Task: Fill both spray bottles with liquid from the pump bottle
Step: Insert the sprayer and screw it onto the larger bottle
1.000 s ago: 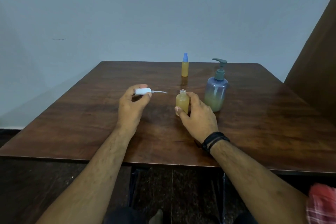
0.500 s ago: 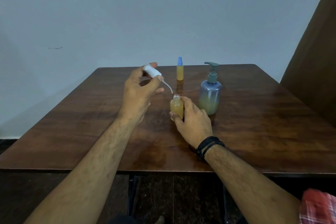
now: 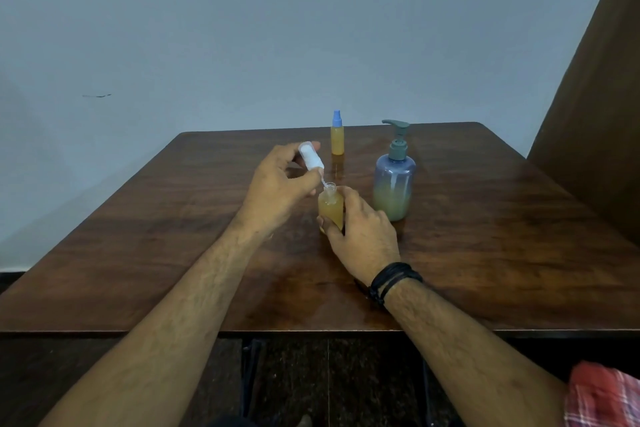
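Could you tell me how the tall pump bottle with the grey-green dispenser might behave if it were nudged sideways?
The translucent blue pump bottle looks under half full, so probably fairly stable. Its tall grey-green pump head might make a high push tip it. On the glossy wooden table, a low push likely slides it.

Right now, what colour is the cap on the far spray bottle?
Blue cap, seen in the head view.

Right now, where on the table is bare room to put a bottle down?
The table is bare right of the pump bottle, and left of the left hand toward the left edge. It is crowded at the centre: open spray bottle, right hand, capped spray bottle.
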